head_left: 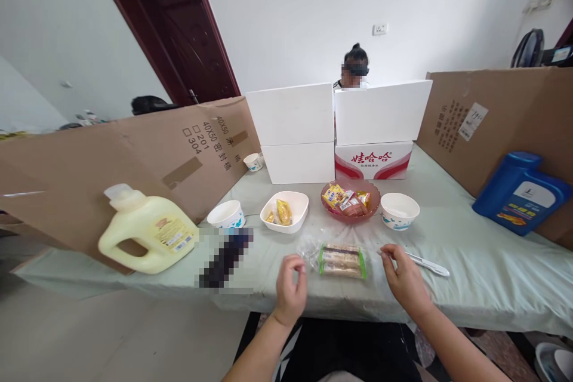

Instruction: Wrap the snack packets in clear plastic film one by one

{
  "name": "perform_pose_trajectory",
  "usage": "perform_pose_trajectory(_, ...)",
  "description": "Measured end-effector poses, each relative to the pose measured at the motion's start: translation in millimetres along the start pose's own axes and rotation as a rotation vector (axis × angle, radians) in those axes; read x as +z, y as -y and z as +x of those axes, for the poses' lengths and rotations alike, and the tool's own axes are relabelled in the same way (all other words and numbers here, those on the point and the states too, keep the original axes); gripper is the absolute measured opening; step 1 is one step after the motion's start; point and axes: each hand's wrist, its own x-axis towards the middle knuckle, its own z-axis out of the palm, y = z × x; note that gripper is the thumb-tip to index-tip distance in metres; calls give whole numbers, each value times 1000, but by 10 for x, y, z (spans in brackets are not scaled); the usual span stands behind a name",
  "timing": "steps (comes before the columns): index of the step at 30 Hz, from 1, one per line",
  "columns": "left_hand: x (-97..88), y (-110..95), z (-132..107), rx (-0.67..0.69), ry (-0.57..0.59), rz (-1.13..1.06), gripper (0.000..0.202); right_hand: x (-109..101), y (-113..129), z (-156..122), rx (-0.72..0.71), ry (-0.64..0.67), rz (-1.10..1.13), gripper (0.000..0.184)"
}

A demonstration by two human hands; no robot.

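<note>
Both sets of fingers [394, 253] curl, left hand [290, 292] and right hand [406, 282] flanking the packet [342, 261] on the worktop [465, 301], any grip on its clear wrap [308, 248] unclear; a sharp tug could tear it.

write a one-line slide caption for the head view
Left hand and right hand on either side of a wrapped pack on the tablecloth, a red bowl behind it.

White boxes [298, 131] block far side; room above snack packet [342, 261].
</note>
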Motion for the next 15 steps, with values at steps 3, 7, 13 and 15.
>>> perform_pose_trajectory(3, 51, -195, 50, 304, 366, 20, 25, 6, 152, -80, -9, 38, 110, 21)
perform_pose_trajectory(7, 141, -103, 211, 195, 473, 288, 43, 5, 161, -148, 6, 114, 247, 21)
perform_pose_trajectory(13, -120, -51, 268, 170, 559, 293, 23, -214, 11, -201, 93, 233, 362, 20)
perform_pose_trajectory(15, -298, -177, 274, 165, 775, 175, 17, -370, 50, -212, -34, 433, 304, 21)
